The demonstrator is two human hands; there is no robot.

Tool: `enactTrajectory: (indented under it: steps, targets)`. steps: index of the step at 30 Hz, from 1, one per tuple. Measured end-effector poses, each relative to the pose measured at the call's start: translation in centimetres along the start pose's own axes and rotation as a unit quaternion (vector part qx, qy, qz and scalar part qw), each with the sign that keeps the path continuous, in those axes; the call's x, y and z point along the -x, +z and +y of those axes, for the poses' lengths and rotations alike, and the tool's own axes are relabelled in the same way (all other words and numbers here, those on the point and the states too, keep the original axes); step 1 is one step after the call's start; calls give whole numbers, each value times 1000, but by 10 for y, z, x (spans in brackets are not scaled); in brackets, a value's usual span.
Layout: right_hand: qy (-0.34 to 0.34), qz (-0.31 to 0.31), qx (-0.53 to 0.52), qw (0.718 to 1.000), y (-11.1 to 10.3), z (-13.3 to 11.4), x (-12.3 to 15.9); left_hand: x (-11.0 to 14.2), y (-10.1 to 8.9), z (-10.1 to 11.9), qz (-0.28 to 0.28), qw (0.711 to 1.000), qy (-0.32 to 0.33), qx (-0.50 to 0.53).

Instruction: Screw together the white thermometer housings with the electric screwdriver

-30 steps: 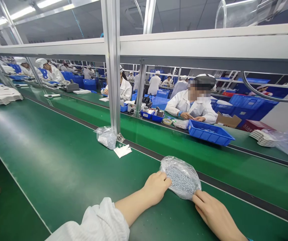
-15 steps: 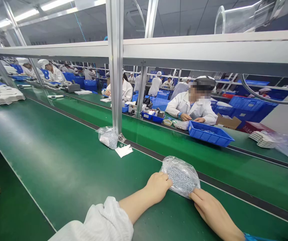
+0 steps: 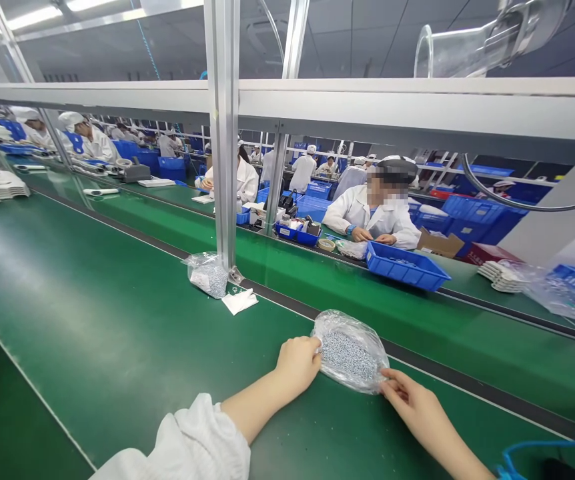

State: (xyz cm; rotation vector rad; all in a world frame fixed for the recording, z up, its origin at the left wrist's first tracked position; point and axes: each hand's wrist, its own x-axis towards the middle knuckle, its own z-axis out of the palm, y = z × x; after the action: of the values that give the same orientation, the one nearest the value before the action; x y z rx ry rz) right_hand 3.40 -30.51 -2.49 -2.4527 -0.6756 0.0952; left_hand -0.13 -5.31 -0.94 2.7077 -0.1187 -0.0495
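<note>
Two hands pinch a clear bag of small grey parts on the green belt.

The left hand grips the bag at its left edge, fingers curled into the plastic; the right hand pinches its lower right corner. Beyond the bag, to its left, a folded white paper and a smaller bag lie by an aluminium post. Farther behind the bag, a blue tray sits before a seated co-worker.
</note>
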Motion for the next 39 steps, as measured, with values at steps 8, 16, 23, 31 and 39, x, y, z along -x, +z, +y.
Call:
enactTrajectory:
  steps: [8,16,23,31,39]
  targets:
    - [108,-11,-51,993,7,16,-8,5,1,-5,23,997,66,15]
    - [138,-62,65,986,5,5,-6,0,-1,-13,-9,992,99,73]
    - [113,-102,91,984,-2,10,-14,-3,1,-20,13,992,65,109]
    - [-98,49,70,992,1,-14,-50,-11,-17,3,87,985,99,111]
    - [-113,118,102,981,8,-13,-67,-60,4,8,78,990,69,96]
